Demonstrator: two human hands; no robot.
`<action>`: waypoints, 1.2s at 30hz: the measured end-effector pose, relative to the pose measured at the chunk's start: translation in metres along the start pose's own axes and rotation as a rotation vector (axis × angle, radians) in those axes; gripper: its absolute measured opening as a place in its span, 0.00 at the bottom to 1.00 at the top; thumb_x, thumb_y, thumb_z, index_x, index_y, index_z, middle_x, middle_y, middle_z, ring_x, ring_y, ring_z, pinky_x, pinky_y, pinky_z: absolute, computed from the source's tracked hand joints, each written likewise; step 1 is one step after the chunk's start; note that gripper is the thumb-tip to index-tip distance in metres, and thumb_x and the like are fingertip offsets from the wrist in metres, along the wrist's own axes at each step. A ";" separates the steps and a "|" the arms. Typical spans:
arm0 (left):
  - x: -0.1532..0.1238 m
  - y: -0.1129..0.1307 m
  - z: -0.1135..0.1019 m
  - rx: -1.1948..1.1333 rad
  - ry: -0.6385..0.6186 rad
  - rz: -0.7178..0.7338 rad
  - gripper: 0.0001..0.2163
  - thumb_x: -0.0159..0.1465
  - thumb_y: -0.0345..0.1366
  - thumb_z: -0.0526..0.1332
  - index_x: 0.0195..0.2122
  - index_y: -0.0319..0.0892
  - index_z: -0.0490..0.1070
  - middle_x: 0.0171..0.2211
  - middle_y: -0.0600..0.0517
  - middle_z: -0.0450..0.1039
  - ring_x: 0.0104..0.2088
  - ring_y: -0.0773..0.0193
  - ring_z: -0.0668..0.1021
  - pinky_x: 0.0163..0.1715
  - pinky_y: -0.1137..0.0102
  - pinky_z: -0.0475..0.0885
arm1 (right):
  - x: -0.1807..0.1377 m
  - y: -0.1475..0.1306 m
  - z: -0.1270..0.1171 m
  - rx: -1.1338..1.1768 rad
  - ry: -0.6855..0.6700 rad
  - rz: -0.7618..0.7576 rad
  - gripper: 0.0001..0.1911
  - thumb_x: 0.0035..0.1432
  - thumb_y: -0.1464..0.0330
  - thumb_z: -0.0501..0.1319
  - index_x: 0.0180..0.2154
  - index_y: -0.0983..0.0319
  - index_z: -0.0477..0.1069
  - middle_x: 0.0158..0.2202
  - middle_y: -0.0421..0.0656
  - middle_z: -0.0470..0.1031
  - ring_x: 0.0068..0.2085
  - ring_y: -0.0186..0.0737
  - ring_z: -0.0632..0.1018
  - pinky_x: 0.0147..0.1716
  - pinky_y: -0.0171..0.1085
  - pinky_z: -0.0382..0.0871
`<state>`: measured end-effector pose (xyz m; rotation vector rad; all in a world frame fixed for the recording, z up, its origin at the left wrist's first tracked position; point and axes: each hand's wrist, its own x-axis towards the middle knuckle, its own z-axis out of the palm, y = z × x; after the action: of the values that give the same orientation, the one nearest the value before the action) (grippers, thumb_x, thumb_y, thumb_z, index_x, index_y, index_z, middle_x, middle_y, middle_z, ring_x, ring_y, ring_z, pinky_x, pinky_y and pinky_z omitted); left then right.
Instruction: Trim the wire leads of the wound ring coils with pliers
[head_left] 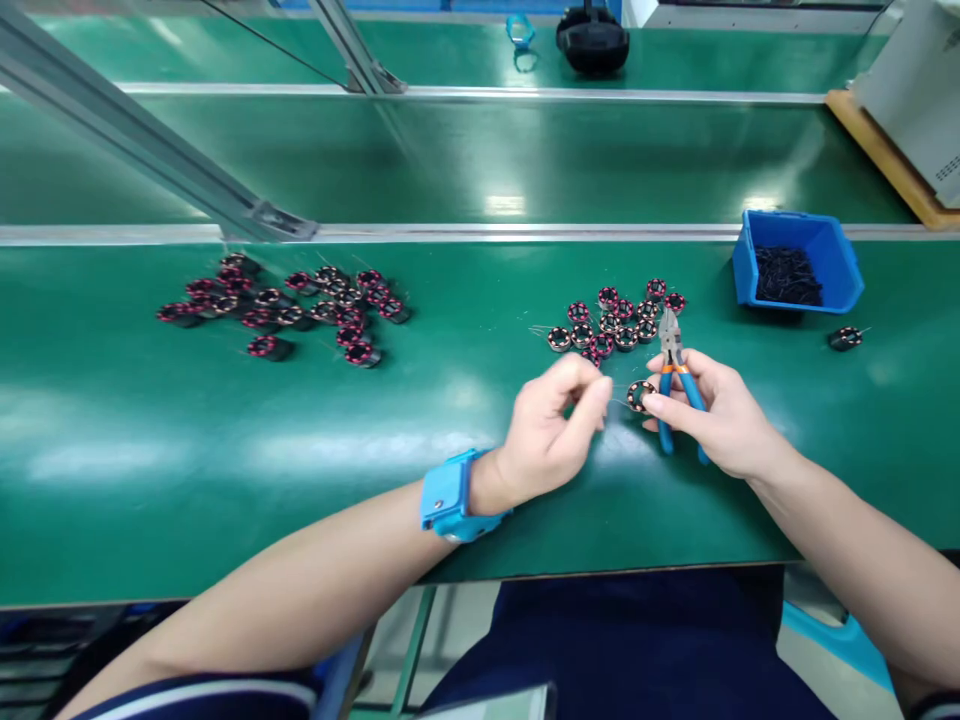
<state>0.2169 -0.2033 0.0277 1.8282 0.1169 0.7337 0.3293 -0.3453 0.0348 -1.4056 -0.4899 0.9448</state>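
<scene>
In my right hand (716, 415) are a small wound stator ring (640, 396), pinched between thumb and finger, and a pair of side cutters (679, 385) with blue and orange handles, jaws pointing away from me. My left hand (555, 425) is closed in a pinch just left of the ring. Thin wires (619, 395) run from the ring toward its fingertips; the pinched ends are hidden. A blue strap (454, 497) circles my left wrist. Just beyond my hands lies a loose group of similar stators (609, 322) with pink and copper windings.
A larger group of stators (330, 310) lies to the left. At the right stands a blue bin (840, 270) holding dark thin pieces, with a single stator (846, 339) beside it. A metal post (150, 130) slants down to the rail behind the green bench (225, 520).
</scene>
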 end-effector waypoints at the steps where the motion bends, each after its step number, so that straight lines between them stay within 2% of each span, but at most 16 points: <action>1: 0.001 -0.001 -0.003 -0.031 0.095 0.020 0.12 0.67 0.36 0.56 0.26 0.41 0.63 0.21 0.56 0.64 0.20 0.71 0.68 0.22 0.74 0.64 | 0.000 0.000 0.000 0.010 0.008 -0.003 0.23 0.45 0.62 0.72 0.40 0.60 0.66 0.30 0.36 0.71 0.27 0.32 0.74 0.28 0.36 0.74; 3: 0.003 -0.004 -0.007 -0.074 0.194 0.001 0.13 0.67 0.39 0.56 0.26 0.41 0.63 0.20 0.56 0.65 0.19 0.71 0.69 0.20 0.75 0.64 | 0.000 0.000 0.001 0.027 0.031 -0.011 0.23 0.45 0.61 0.72 0.41 0.60 0.66 0.30 0.36 0.71 0.26 0.31 0.74 0.29 0.37 0.75; 4: 0.003 -0.005 -0.008 -0.080 0.165 -0.031 0.14 0.67 0.41 0.57 0.25 0.41 0.63 0.20 0.56 0.64 0.19 0.72 0.68 0.19 0.75 0.63 | 0.000 0.000 0.001 0.032 0.041 -0.012 0.24 0.44 0.61 0.72 0.41 0.60 0.66 0.30 0.36 0.71 0.26 0.31 0.74 0.29 0.37 0.75; 8: 0.000 -0.001 0.000 -0.062 -0.152 -0.173 0.16 0.65 0.45 0.57 0.25 0.40 0.63 0.18 0.56 0.63 0.18 0.72 0.65 0.18 0.75 0.60 | 0.001 0.002 0.003 0.032 0.049 -0.015 0.27 0.41 0.59 0.73 0.40 0.60 0.66 0.30 0.37 0.72 0.26 0.32 0.74 0.29 0.37 0.75; 10: -0.004 0.002 0.003 -0.054 -0.195 -0.182 0.15 0.66 0.42 0.57 0.25 0.40 0.62 0.19 0.56 0.63 0.18 0.72 0.65 0.18 0.75 0.60 | 0.001 0.002 0.004 0.032 0.051 -0.022 0.27 0.40 0.59 0.74 0.40 0.60 0.66 0.31 0.37 0.72 0.27 0.32 0.74 0.28 0.37 0.74; 12: -0.007 0.004 0.002 -0.066 -0.151 -0.143 0.14 0.66 0.39 0.57 0.25 0.40 0.62 0.19 0.56 0.63 0.19 0.72 0.65 0.19 0.75 0.61 | 0.001 0.002 0.004 0.037 0.063 -0.026 0.27 0.41 0.59 0.73 0.40 0.60 0.65 0.30 0.37 0.72 0.26 0.32 0.74 0.28 0.36 0.74; 14: -0.009 0.004 -0.002 -0.118 -0.053 -0.101 0.14 0.66 0.38 0.58 0.24 0.40 0.62 0.18 0.56 0.63 0.19 0.72 0.66 0.19 0.75 0.62 | 0.001 0.001 0.003 0.049 0.080 -0.024 0.27 0.42 0.59 0.73 0.41 0.60 0.65 0.30 0.36 0.72 0.26 0.31 0.74 0.28 0.36 0.74; 17: -0.008 0.001 -0.006 -0.218 0.061 -0.157 0.14 0.65 0.40 0.60 0.24 0.40 0.62 0.18 0.57 0.65 0.18 0.73 0.67 0.18 0.75 0.61 | 0.001 0.000 0.004 0.059 0.095 -0.027 0.26 0.43 0.59 0.72 0.41 0.60 0.65 0.28 0.35 0.70 0.25 0.31 0.74 0.28 0.36 0.74; 20: -0.004 0.000 0.001 -0.296 0.008 -0.285 0.14 0.59 0.45 0.65 0.30 0.40 0.66 0.22 0.56 0.69 0.18 0.73 0.69 0.16 0.76 0.61 | 0.000 0.003 0.006 0.045 0.083 -0.048 0.26 0.43 0.59 0.72 0.41 0.60 0.65 0.30 0.36 0.71 0.27 0.32 0.73 0.29 0.37 0.74; 22: -0.001 0.003 0.007 -0.282 -0.015 -0.315 0.14 0.58 0.45 0.66 0.31 0.40 0.67 0.23 0.56 0.69 0.20 0.72 0.70 0.17 0.76 0.62 | -0.001 0.006 0.008 0.032 0.065 -0.066 0.25 0.45 0.59 0.72 0.41 0.60 0.65 0.31 0.37 0.72 0.28 0.32 0.74 0.31 0.37 0.73; 26: 0.007 0.006 0.007 -0.174 0.132 -0.246 0.12 0.60 0.41 0.65 0.26 0.40 0.67 0.21 0.56 0.67 0.21 0.72 0.68 0.21 0.75 0.65 | -0.003 0.011 0.010 0.006 0.036 -0.073 0.23 0.47 0.61 0.70 0.42 0.60 0.65 0.31 0.37 0.71 0.29 0.32 0.73 0.31 0.36 0.72; 28: 0.010 0.004 0.000 -0.187 0.235 -0.198 0.12 0.60 0.41 0.65 0.27 0.40 0.67 0.22 0.56 0.68 0.21 0.72 0.69 0.21 0.76 0.65 | -0.002 0.012 0.009 0.000 0.034 -0.065 0.23 0.47 0.61 0.70 0.42 0.61 0.65 0.31 0.37 0.71 0.29 0.32 0.73 0.29 0.36 0.71; 30: 0.009 0.001 -0.005 -0.243 0.275 -0.179 0.12 0.60 0.42 0.65 0.29 0.40 0.68 0.24 0.55 0.69 0.22 0.73 0.70 0.21 0.77 0.65 | -0.002 0.012 0.009 0.013 0.046 -0.060 0.23 0.47 0.61 0.71 0.42 0.60 0.65 0.30 0.37 0.71 0.28 0.32 0.73 0.28 0.35 0.71; 32: 0.005 -0.001 -0.006 -0.286 0.181 -0.223 0.14 0.54 0.42 0.70 0.34 0.39 0.69 0.31 0.52 0.73 0.27 0.71 0.74 0.23 0.77 0.69 | -0.001 0.012 0.009 0.040 0.074 -0.053 0.24 0.46 0.60 0.71 0.42 0.60 0.65 0.30 0.36 0.70 0.27 0.32 0.73 0.28 0.35 0.71; 34: -0.001 -0.002 -0.001 -0.298 0.022 -0.309 0.22 0.46 0.37 0.74 0.39 0.39 0.69 0.38 0.48 0.74 0.33 0.67 0.77 0.26 0.76 0.72 | 0.000 0.011 0.010 0.064 0.103 -0.048 0.26 0.44 0.59 0.72 0.42 0.60 0.65 0.30 0.36 0.71 0.27 0.32 0.74 0.29 0.36 0.72; 36: -0.006 -0.002 0.008 -0.307 -0.064 -0.373 0.25 0.43 0.32 0.75 0.41 0.38 0.69 0.39 0.47 0.74 0.34 0.66 0.78 0.28 0.76 0.74 | 0.000 0.010 0.012 0.081 0.126 -0.047 0.27 0.42 0.59 0.73 0.41 0.59 0.65 0.31 0.37 0.73 0.30 0.34 0.76 0.31 0.36 0.73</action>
<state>0.2170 -0.2114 0.0219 1.4790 0.2800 0.4044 0.3174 -0.3395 0.0273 -1.3650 -0.3844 0.8242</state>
